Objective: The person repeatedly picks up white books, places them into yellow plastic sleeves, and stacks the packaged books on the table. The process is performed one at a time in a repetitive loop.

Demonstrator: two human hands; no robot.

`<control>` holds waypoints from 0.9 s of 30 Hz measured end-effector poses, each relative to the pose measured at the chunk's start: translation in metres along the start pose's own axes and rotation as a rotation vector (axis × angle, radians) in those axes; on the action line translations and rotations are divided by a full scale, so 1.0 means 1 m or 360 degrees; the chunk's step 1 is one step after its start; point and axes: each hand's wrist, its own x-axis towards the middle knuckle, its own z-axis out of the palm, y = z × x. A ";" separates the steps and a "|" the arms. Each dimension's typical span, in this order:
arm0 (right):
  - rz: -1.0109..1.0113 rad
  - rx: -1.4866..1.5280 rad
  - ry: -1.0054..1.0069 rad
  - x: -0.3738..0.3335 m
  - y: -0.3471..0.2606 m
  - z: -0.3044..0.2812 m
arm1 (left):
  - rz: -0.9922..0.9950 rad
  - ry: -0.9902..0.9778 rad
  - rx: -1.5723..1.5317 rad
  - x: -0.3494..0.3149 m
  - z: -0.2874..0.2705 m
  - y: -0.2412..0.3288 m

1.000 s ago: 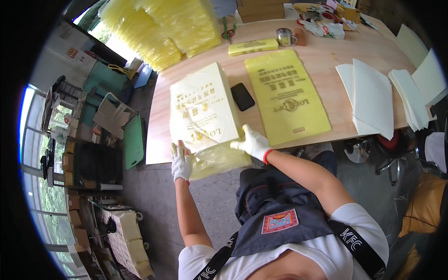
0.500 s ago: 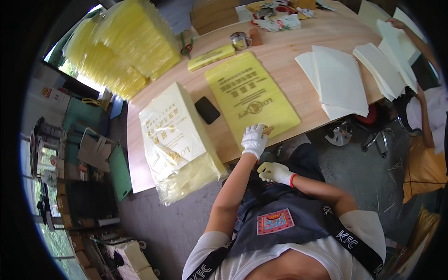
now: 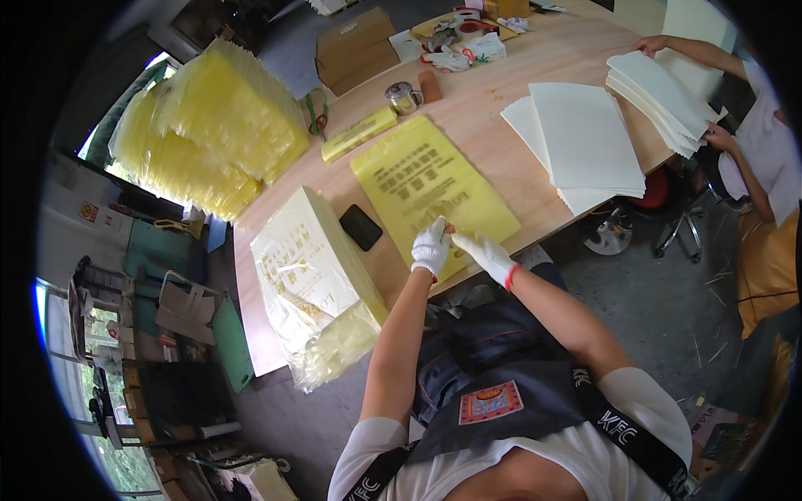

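A flat yellow printed plastic bag (image 3: pixel 434 179) lies on the table in front of me; whether others lie beneath it I cannot tell. My left hand (image 3: pixel 430 248), in a white knit glove, rests over its near edge with the fingers curled. A small brownish bit shows at those fingertips, too small to name. My right hand (image 3: pixel 486 255), gloved with a red cuff, lies over the bag's near right part, fingers stretched toward the left hand's fingertips. A black phone (image 3: pixel 361 227) lies left of the bag. Beside it is a clear-wrapped block of printed white packaging (image 3: pixel 305 259).
A tall heap of yellow plastic bags (image 3: pixel 217 125) stands at the far left. Further back are a yellow bundle (image 3: pixel 360 134), a metal mug (image 3: pixel 403 98) and a cardboard box (image 3: pixel 357 52). White sheets (image 3: pixel 585 138) lie right, where another person's hands (image 3: pixel 720 136) hold more sheets.
My right hand has come up from below the table edge to the bag, beside my left. My left hand has shifted slightly left. The other person's sheets have been lowered.
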 end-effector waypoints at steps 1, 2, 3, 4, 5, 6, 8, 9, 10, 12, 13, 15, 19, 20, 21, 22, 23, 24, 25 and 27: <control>-0.0096 0.0159 0.0020 0.021 -0.002 0.008 | 0.0032 0.0056 0.0068 0.004 -0.005 0.002; -0.0059 0.0451 -0.0113 0.032 -0.005 0.014 | -0.0067 0.0121 -0.0131 0.006 -0.012 0.000; -0.0022 0.0741 -0.0238 0.044 -0.004 0.019 | -0.0155 0.0183 -0.0337 0.012 -0.020 -0.001; -0.0151 0.0326 -0.0156 0.052 0.005 0.018 | -0.0240 0.0240 -0.0552 0.018 -0.027 0.002; -0.0276 -0.0087 -0.0067 0.058 0.017 0.010 | -0.0254 0.0303 -0.1084 0.028 -0.039 0.003; -0.0382 -0.0507 0.0011 0.062 0.032 0.004 | -0.0286 0.0359 -0.1622 0.035 -0.055 0.008; -0.0080 -0.0368 -0.0105 0.049 0.043 -0.012 | -0.0305 0.0445 -0.2287 0.036 -0.086 0.014; 0.0070 -0.0304 -0.0154 0.039 0.038 -0.022 | -0.0278 0.0459 -0.2417 0.035 -0.098 0.020; 0.0201 -0.0413 -0.0285 0.026 0.026 -0.033 | -0.0248 0.0384 -0.2245 0.031 -0.100 0.030; 0.0445 -0.0620 -0.0544 0.004 -0.008 -0.051 | -0.0259 0.0210 -0.1684 0.025 -0.089 0.034; 0.0135 -0.0435 -0.0417 -0.001 -0.013 -0.050 | -0.0258 0.0111 -0.1398 0.026 -0.084 0.043; -0.0475 -0.0066 -0.0152 -0.011 -0.020 -0.041 | -0.0082 0.0010 -0.1021 0.018 -0.073 0.070; -0.0825 -0.0571 0.0236 0.012 -0.023 -0.002 | 0.0687 -0.0004 -0.0457 -0.019 -0.049 0.139; -0.0894 -0.0603 0.0208 0.014 -0.015 -0.001 | 0.0896 -0.0036 -0.0291 -0.036 -0.049 0.158; -0.0958 -0.0630 0.0175 0.012 -0.008 -0.003 | 0.0915 -0.0173 -0.0159 -0.053 -0.051 0.182; -0.1008 -0.0655 0.0145 0.012 -0.001 -0.006 | 0.0886 -0.0261 -0.0332 -0.059 -0.048 0.182; -0.1067 -0.0678 0.0110 0.010 0.001 -0.011 | 0.0851 -0.0342 -0.0503 -0.063 -0.045 0.181; -0.1132 -0.0705 0.0084 0.006 0.005 -0.017 | 0.0789 -0.0224 -0.0458 -0.066 -0.037 0.170; -0.1198 -0.0736 0.0084 0.005 0.007 -0.024 | 0.0724 -0.0107 -0.0413 -0.065 -0.029 0.154; -0.1244 -0.0817 0.0187 0.007 0.015 -0.055 | 0.0441 -0.0023 -0.0445 -0.052 -0.031 0.137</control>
